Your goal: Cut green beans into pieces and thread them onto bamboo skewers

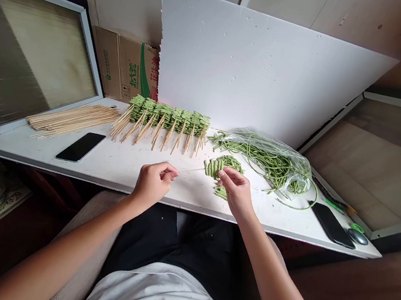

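Over the front of the white worktop [125,160], the left hand [155,181] pinches a thin stick [191,170] near its bare end. At the stick's other end, the right hand [234,189] pinches a short row of cut bean pieces [213,168], which lie side by side across it; the tip cannot be seen. The step appears to be threading: pieces are pushed onto the stick and lined up. Judged from this state, the next move calls for a steady left grip while the right fingers level the row or press on another piece, keeping clear of the point.

Just beyond the right hand lies a small pile of cut beans [233,163]; a smaller group [220,192] lies on its near side. Farther back, filled sticks [169,116] stand stacked in a row, bare ends toward the person. Uncut long beans [272,157] spill from a clear bag [299,169] to the right; unused sticks [71,118] lie at left. Outermost are a left phone [80,146], a right phone [332,224] and a mouse [358,237], without readable marks.

Lettering: the cardboard box [122,65] behind bears "北大荒" in green, with illegible small print beneath, and "花生油" (peanut oil) in red, beside the white board [266,79].
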Demonstrator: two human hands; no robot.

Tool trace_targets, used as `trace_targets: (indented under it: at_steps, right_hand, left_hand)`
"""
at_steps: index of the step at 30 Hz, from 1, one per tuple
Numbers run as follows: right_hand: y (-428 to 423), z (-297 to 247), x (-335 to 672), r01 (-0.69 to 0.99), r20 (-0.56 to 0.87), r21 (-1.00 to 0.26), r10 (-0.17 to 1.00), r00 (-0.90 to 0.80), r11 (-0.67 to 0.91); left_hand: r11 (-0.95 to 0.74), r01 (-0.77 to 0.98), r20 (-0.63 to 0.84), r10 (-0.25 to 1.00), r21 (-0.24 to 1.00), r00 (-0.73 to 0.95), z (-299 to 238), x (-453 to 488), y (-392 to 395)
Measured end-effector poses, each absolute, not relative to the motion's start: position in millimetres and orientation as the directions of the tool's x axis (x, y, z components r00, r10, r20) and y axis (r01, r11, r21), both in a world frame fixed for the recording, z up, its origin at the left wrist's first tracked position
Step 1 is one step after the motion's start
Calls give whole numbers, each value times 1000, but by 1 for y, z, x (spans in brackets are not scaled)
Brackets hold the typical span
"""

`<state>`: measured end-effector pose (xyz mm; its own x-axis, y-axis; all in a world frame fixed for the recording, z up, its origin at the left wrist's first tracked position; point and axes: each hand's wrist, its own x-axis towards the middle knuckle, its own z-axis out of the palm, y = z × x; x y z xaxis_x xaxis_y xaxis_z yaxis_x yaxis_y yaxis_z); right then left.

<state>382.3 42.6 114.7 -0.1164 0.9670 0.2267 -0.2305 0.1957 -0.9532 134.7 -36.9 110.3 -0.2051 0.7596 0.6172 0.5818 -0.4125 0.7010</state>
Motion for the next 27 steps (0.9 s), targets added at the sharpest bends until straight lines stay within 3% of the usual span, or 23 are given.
trace_targets:
  at_steps: [3,6,9,12,19,27]
  right_hand:
    - [47,121,390,-165,269,-956,949,-162,243]
    - [59,126,411,117,360,-911,901,-241,395]
    - [77,120,437,506,421,-667,837,-350,547]
    - [92,104,450,691,383,-455,825,-416,561]
    - [97,81,443,794,314,-269,830,-462,544]
    - [95,85,442,756,330,-376,840,-431,535]
  left_hand:
    - [-414,574,616,759,706,-211,106,131,-33]
    - [-396,583,615,753,709,-235,105,125,-29]
    - [-373,585,598,761,720,-252,103,122,-25]
    - [-356,596,584,775,720,-243,100,120,-22]
    - [-350,602,574,787,717,-227,94,121,-20]
    - [-347,599,563,797,722,-217,93,121,-20]
